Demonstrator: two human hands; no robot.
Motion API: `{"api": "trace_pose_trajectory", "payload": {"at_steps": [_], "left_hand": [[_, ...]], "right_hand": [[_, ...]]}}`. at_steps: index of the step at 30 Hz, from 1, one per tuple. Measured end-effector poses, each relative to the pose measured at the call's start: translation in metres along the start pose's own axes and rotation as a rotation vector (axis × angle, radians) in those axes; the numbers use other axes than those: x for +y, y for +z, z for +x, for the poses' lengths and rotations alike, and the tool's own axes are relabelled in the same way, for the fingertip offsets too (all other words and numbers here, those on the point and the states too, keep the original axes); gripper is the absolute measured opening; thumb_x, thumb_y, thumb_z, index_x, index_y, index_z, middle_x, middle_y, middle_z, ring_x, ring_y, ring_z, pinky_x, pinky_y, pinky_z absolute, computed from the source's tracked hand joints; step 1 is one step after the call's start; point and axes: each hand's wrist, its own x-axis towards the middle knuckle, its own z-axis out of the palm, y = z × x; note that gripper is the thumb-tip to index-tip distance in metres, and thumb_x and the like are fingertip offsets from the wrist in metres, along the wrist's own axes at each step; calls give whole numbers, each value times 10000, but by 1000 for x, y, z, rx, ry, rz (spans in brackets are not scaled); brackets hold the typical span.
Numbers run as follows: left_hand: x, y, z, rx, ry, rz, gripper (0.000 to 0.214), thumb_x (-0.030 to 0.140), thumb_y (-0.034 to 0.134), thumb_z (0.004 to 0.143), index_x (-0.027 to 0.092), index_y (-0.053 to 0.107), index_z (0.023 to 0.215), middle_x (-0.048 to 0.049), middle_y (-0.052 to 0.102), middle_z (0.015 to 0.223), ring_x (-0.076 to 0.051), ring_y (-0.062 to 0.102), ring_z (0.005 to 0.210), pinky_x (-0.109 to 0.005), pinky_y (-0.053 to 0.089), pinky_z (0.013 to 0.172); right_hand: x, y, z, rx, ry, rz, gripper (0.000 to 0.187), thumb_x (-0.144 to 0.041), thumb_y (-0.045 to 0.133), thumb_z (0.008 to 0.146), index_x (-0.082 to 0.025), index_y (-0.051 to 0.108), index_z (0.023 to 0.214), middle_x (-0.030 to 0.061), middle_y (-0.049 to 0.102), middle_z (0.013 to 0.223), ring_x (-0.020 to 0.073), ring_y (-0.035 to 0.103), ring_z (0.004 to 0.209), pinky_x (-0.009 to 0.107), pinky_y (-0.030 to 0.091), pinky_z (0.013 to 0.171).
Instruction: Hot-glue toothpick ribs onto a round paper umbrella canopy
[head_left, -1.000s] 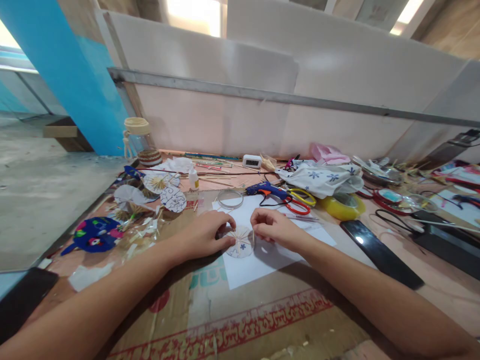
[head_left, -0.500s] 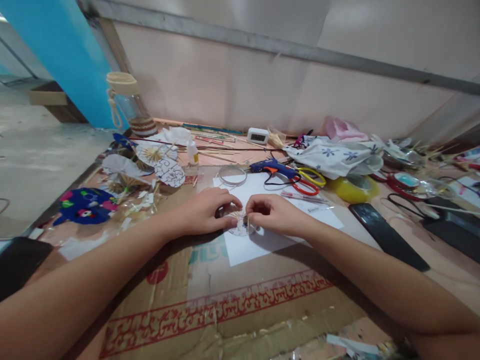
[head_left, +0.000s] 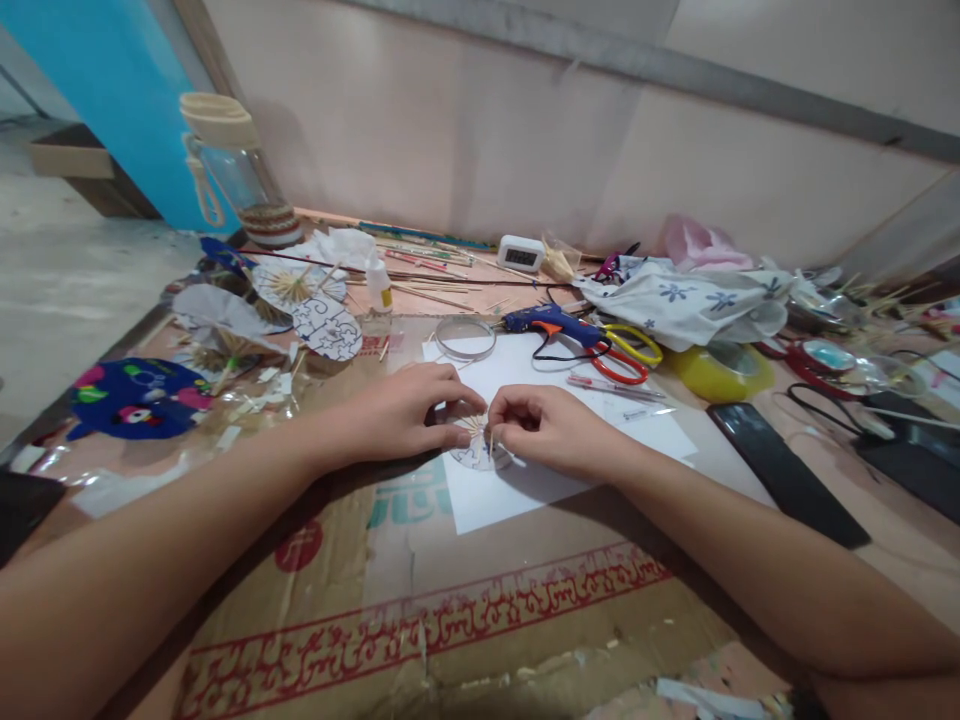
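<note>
A small round paper umbrella with thin stick ribs and a blue flower print lies on a white sheet of paper. My left hand rests on its left side, fingers curled and pressing it down. My right hand is closed in a pinch at its right edge, holding a thin stick against the ribs. Most of the little umbrella is hidden between the two hands.
A blue glue gun, red and yellow scissors, a clear tape ring, yellow tape, a glue bottle, finished paper umbrellas, a glass jar, flowered cloth and a black phone surround the cardboard mat.
The view has tilted down and nearer. My hands have drawn closer together over the small umbrella, covering more of it.
</note>
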Motion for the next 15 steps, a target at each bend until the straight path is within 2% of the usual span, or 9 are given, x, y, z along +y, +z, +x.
{"api": "trace_pose_trajectory", "payload": {"at_steps": [15], "left_hand": [[1,0,1,-18,-6,2,385,483,644,974,246,733,1264,-83,694,1118,-258,632,1054,-350,450,902]], "right_hand": [[-6,-1,-1,-34,8,-97,82,-146,602,809,-218,638,794,-48,578,690,134,510,647,261,363,612]]}}
